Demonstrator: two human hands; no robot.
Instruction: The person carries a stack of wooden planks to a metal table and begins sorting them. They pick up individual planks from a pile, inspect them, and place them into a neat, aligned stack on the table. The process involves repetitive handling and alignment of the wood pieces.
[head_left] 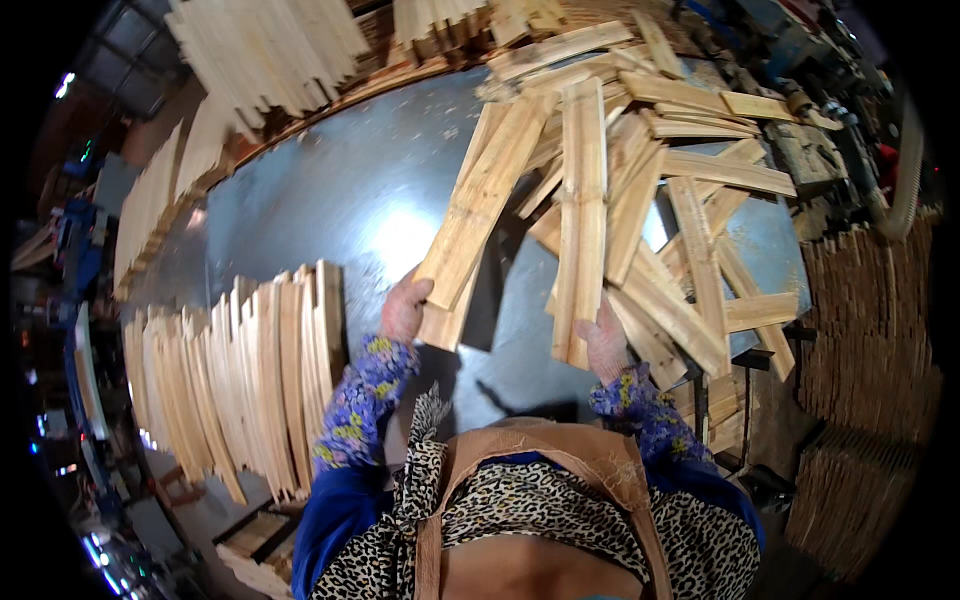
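My left hand (404, 308) is closed on the near end of a wooden board (485, 200), which slants up and to the right over the metal table. Partly under it lies a second board (440, 328), and whether my fingers also hold that one I cannot tell. My right hand (604, 342) grips the near end of another wooden plank (582, 210), which points almost straight away from me. Right beside that plank spreads a loose pile of boards (690, 270), crossing one another at many angles. My fingertips are partly hidden by the wood.
The grey metal table (330, 190) reflects a bright light. Boards stand in a row (240, 375) at its left edge, with further stacks (270, 50) along the far side. Machinery (850, 150) is at the far right. Tall piles of thin wood (870, 330) rise at the right.
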